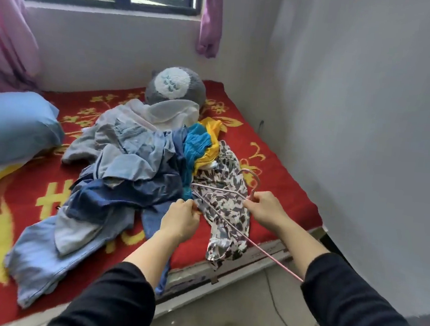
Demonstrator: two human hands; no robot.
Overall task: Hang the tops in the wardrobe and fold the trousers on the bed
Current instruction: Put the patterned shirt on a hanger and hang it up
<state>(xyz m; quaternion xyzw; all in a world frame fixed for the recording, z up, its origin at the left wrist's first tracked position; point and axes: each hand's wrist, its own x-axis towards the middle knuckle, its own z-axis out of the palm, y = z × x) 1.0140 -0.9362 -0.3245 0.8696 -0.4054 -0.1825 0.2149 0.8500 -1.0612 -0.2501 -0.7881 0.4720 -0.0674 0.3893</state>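
A heap of clothes [130,171] lies on the bed with its red and yellow blanket [280,173]: blue denim pieces, pale blue and white tops, a teal and a yellow garment. At the heap's right edge lies a black-and-white patterned top [230,208]. My left hand [181,218] pinches that top's fabric near its left edge. My right hand [263,208] grips a pink wire hanger [232,225] just below its hook. The hanger lies across the patterned top, one arm reaching down past the bed's edge.
A grey and white plush toy [175,86] sits at the back of the bed and a blue pillow [14,127] at the left. White walls close in on the right. A window with pink curtains [6,35] is behind. Bare floor [235,307] lies below the bed's edge.
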